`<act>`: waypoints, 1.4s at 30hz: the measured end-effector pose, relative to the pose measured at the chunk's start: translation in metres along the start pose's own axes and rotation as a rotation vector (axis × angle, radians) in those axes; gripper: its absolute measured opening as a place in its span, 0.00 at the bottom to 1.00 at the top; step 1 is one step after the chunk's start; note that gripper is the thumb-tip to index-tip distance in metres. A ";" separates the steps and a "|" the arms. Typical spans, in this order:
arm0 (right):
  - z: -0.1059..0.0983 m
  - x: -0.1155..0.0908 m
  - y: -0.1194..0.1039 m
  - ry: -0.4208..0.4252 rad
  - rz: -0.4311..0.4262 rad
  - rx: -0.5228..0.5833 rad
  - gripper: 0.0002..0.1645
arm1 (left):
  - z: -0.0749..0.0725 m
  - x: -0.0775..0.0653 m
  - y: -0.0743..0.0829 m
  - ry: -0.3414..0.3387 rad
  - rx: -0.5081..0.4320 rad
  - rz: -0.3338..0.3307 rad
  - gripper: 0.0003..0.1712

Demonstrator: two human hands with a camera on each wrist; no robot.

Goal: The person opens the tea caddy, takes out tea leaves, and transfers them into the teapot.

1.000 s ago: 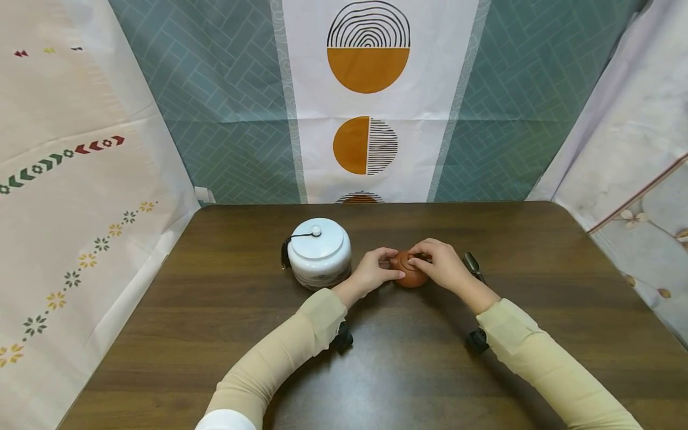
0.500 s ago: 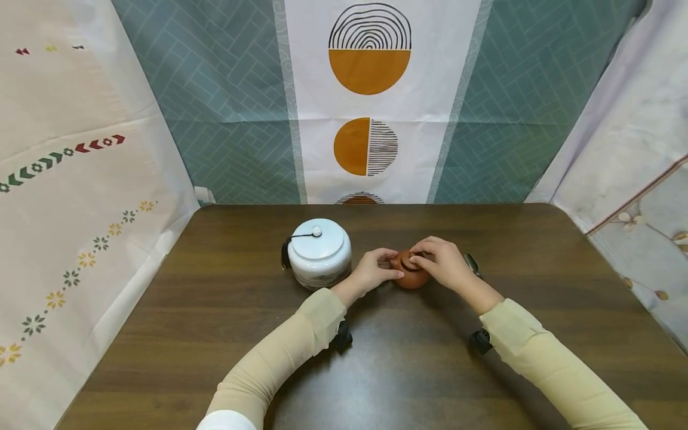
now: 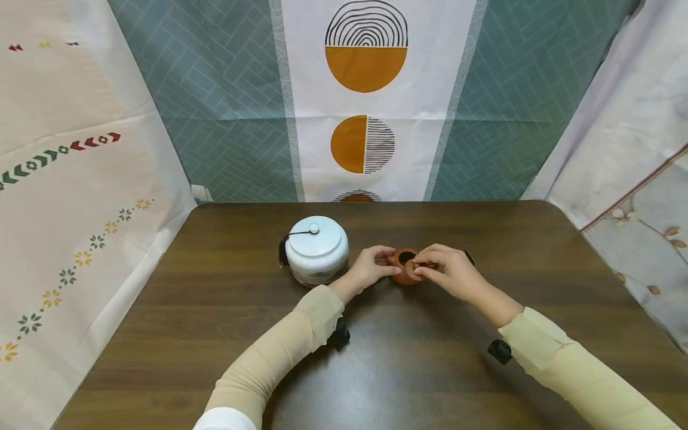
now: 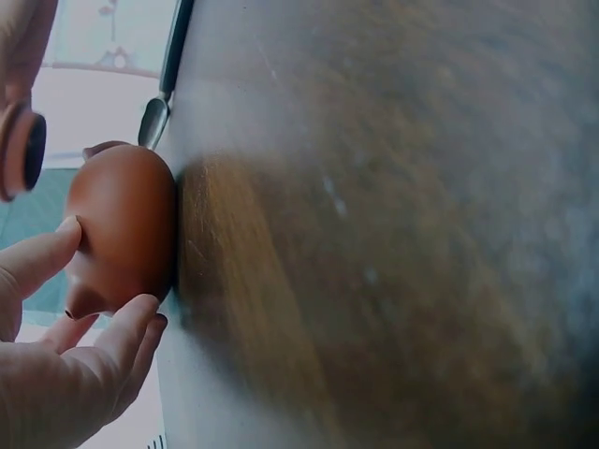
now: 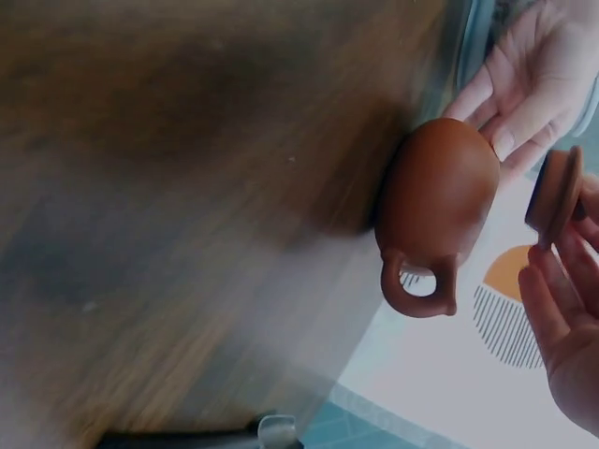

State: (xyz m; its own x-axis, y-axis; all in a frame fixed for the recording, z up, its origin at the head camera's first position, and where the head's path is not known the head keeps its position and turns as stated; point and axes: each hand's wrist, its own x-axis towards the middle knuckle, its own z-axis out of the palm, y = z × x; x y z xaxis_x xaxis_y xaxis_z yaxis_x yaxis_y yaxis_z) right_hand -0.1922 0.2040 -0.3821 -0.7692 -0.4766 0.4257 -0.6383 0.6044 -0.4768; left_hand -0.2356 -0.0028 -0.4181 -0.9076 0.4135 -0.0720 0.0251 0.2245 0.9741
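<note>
A small reddish-brown clay teapot (image 3: pixel 402 278) stands on the table with its round mouth uncovered and dark inside. My left hand (image 3: pixel 369 269) holds it from the spout side, thumb on the upper body and fingers lower down around the spout, as the left wrist view shows. The looped handle (image 5: pixel 418 297) faces the other way, toward the right. Between thumb and fingertips my right hand (image 3: pixel 451 272) pinches the teapot lid (image 5: pixel 557 195), which is off the mouth and overlaps the pot's right side in the head view.
Left of the teapot stands a white lidded porcelain jar (image 3: pixel 317 254) with a dark cord and tassel. A spoon-like scoop (image 4: pixel 155 120) with a dark handle lies beyond the teapot, mostly hidden behind my right hand in the head view. Patterned cloths hang around the table (image 3: pixel 226 322).
My right hand has lifted the lid off the teapot and moved it slightly right, uncovering the mouth. The left hand keeps its hold on the pot.
</note>
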 end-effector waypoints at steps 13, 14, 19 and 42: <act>0.007 -0.018 0.006 -0.193 -0.263 0.075 0.11 | -0.002 -0.002 0.003 0.010 0.002 0.023 0.27; 0.008 -0.019 0.006 -0.206 -0.265 0.085 0.10 | -0.002 -0.001 0.003 0.009 -0.001 0.024 0.27; 0.012 -0.025 0.008 -0.276 -0.268 0.121 0.09 | -0.002 0.001 0.000 0.014 -0.008 0.026 0.27; 0.025 -0.040 0.006 -0.365 -0.210 0.132 0.07 | 0.001 0.001 -0.001 0.016 -0.003 0.004 0.27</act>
State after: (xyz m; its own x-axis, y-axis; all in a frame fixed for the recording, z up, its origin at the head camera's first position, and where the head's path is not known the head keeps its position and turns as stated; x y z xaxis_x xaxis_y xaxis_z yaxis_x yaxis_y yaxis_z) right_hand -0.1663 0.2102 -0.4211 -0.5679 -0.7886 0.2357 -0.7619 0.3954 -0.5129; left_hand -0.2362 -0.0014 -0.4194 -0.9141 0.4004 -0.0647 0.0276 0.2205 0.9750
